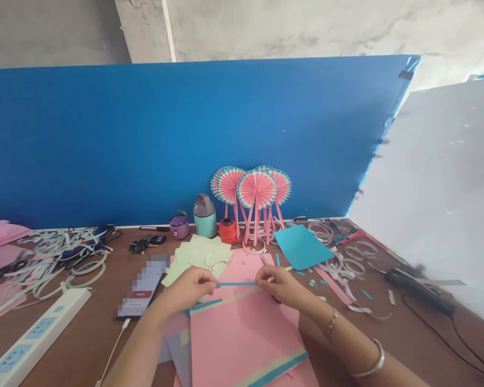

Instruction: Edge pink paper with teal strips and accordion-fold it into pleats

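A narrow blue paper strip is stretched level between my two hands. Its left end is pinched in the closed fingers of my left hand, its right end in those of my right hand. By the right fingers a thin grey tip sticks up; what it belongs to is hidden. Below the strip lies a pink paper sheet with yellow and blue bands along its near and far edges. More pink paper extends behind it. Pale green sheets lie beyond my left hand, and a blue sheet beyond my right.
Pink pleated paper fans stand against the blue partition. A turquoise flask and purple pot are beside them. Left are a phone, keys and power strip; a corded black tool lies right.
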Action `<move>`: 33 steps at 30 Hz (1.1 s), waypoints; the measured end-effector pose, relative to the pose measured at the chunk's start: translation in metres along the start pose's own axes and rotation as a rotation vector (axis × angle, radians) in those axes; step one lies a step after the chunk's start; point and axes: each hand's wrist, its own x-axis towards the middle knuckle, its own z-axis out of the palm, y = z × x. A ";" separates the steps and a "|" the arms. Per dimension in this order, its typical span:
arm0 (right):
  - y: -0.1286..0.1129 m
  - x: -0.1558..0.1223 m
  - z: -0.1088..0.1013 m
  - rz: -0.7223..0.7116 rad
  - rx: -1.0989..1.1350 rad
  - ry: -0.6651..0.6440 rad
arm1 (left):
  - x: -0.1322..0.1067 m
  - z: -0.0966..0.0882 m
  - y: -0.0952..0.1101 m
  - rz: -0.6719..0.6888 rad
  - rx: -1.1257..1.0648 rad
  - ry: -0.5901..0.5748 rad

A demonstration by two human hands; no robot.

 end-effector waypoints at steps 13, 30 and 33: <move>0.021 0.016 0.015 0.000 -0.264 0.050 | 0.011 0.010 -0.020 -0.135 -0.121 0.036; 0.014 0.007 0.010 -0.016 -0.505 0.170 | 0.015 0.038 -0.026 -0.147 -0.196 0.122; 0.016 0.006 0.009 -0.006 -0.451 0.129 | 0.013 0.036 -0.025 -0.138 -0.208 0.102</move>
